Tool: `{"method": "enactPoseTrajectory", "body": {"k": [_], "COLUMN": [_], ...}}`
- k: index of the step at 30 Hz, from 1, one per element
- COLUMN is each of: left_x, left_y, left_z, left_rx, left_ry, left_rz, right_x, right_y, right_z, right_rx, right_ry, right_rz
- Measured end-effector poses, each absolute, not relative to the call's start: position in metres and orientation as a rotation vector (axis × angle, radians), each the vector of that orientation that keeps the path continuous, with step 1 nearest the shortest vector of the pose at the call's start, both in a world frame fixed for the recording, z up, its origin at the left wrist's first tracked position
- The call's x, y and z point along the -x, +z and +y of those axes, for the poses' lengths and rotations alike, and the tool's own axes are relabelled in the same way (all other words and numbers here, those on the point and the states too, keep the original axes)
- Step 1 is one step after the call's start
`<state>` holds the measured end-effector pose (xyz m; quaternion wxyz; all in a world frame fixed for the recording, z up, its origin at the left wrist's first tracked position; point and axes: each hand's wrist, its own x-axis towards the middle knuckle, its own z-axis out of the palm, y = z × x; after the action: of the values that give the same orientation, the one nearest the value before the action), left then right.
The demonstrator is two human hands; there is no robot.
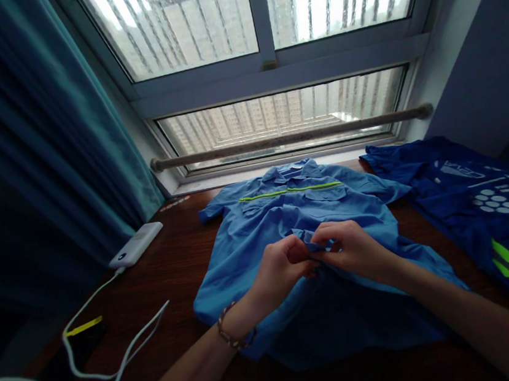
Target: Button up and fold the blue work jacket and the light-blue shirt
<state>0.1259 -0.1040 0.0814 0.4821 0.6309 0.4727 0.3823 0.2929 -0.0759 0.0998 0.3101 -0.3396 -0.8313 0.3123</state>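
Observation:
A light blue short-sleeved shirt lies front up, its collar toward the window and a yellow-green stripe across the chest. At the middle of its front, my left hand pinches the shirt's front edge between thumb and fingers. Right beside it, my right hand grips the same raised fold of cloth, fingertips nearly meeting the left ones. Any button between the fingers is hidden. The lower part of the shirt hangs in shadow below my hands.
A dark blue garment with white print lies at the right. On the wooden table, left, are a white power bank, a white cable and a yellow-edged dark object. A window rail and curtain border the table.

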Motion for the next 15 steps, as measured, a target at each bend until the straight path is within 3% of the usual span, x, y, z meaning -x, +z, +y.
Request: {"method": "enactPoseTrajectory", "body": {"k": [10,15], "left_x": [-0.117,-0.112], "left_y": [0.063,0.070], "left_z": [-0.098,-0.092], "left_rx": [-2.429,-2.653], "left_ry": [1.066,1.246], "left_rz": [1.216,1.001], "right_x": [-0.297,-0.297], "right_y": [0.096,0.100], "right_z": [-0.070,-0.073], "right_rx": [0.837,0.757], "right_ry": [0.751,0.730], "right_rz": [-2.249,-2.240]}}
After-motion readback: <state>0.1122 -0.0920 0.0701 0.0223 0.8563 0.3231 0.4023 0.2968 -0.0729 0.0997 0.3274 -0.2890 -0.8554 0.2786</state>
